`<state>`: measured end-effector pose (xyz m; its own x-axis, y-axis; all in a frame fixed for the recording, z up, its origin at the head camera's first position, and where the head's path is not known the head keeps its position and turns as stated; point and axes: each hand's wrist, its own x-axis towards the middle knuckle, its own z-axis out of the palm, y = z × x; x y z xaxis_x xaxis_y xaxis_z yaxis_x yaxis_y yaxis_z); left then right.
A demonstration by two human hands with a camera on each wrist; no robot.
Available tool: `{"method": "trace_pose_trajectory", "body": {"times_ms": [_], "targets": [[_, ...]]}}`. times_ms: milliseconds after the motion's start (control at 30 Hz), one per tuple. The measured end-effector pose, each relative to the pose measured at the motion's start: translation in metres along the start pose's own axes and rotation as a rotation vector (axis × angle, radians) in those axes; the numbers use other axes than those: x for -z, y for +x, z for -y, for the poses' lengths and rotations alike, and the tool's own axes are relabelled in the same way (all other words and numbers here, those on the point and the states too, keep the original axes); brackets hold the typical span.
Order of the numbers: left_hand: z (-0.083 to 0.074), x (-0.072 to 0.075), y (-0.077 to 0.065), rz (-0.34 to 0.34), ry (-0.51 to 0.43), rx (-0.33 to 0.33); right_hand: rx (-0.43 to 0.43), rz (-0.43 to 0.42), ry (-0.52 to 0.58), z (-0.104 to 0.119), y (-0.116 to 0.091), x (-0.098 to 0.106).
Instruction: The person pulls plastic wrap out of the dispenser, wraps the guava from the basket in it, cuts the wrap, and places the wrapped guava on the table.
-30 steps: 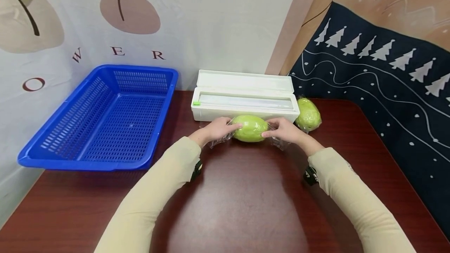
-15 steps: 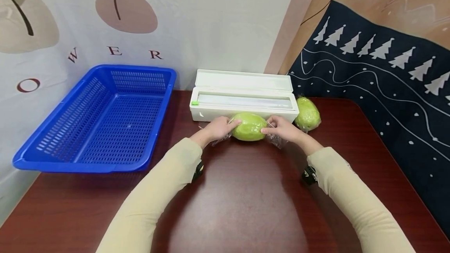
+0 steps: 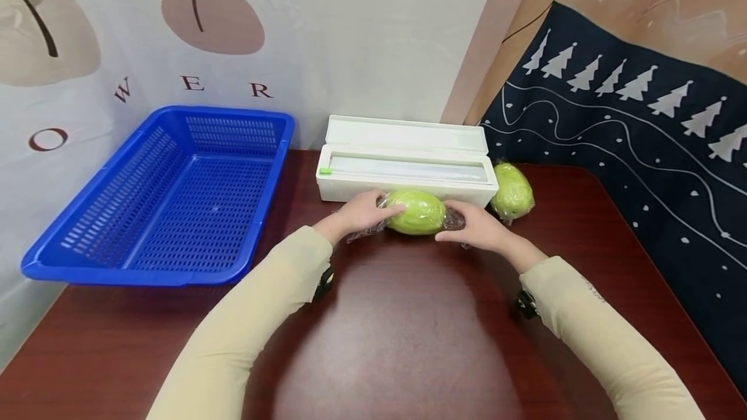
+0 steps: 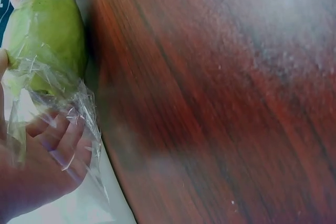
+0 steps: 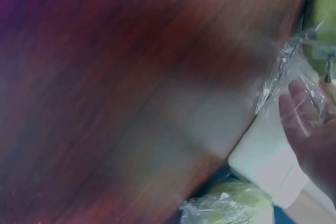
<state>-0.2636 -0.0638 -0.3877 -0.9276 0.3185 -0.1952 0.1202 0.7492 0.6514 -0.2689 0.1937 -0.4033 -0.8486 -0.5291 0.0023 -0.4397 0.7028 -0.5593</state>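
Observation:
An oblong green melon (image 3: 415,212) lies sideways in front of the white box, with loose clear plastic film (image 4: 79,103) bunched at its ends. My left hand (image 3: 363,211) holds the melon's left end, thumb on top and fingers behind under the film. At the right end, my right hand (image 3: 475,225) is spread around the film, thumb apart from the fruit. The right wrist view shows its fingers (image 5: 299,111) extended behind the film, near the melon's stem end. A second green melon (image 3: 512,193), wrapped in film, sits to the right of the box.
The white cling film dispenser (image 3: 408,188) stands against the back wall, lid raised, with a film roll inside and a green slider (image 3: 325,171) at its left. A blue perforated basket (image 3: 257,232) occupies the left of the dark red wooden table (image 3: 397,342).
My right hand has loosened from the melon's right end and shifted slightly right, its thumb moving off the fruit. My left hand keeps its hold; the melon stays in place.

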Motion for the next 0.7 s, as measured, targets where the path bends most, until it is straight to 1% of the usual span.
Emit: {"method": "trace_pose_trajectory", "body": {"times_ms": [100,200,367,433,500,600,700], "targets": [[0.0,0.001,0.0,-0.02,0.007,0.004,0.016,-0.008,-0.107,0.004,0.0,-0.002],[0.0,0.0,-0.001,-0.031,0.0,-0.006,0.016,-0.052,-0.211,0.008,0.001,-0.003],[0.0,-0.002,-0.006,-0.023,-0.051,-0.01,0.022,-0.106,-0.324,0.013,-0.002,-0.005],[0.0,-0.003,-0.008,-0.015,-0.064,-0.024,0.033,-0.12,-0.356,0.014,-0.002,-0.007],[0.001,-0.005,-0.009,-0.019,-0.044,-0.048,0.037,-0.137,-0.384,0.015,-0.002,-0.009],[0.004,-0.007,-0.008,-0.042,0.013,-0.091,0.043,-0.155,-0.422,0.016,-0.001,-0.012],[0.007,-0.009,-0.007,-0.061,0.045,-0.096,0.035,-0.149,-0.44,0.015,-0.001,-0.013]]}}
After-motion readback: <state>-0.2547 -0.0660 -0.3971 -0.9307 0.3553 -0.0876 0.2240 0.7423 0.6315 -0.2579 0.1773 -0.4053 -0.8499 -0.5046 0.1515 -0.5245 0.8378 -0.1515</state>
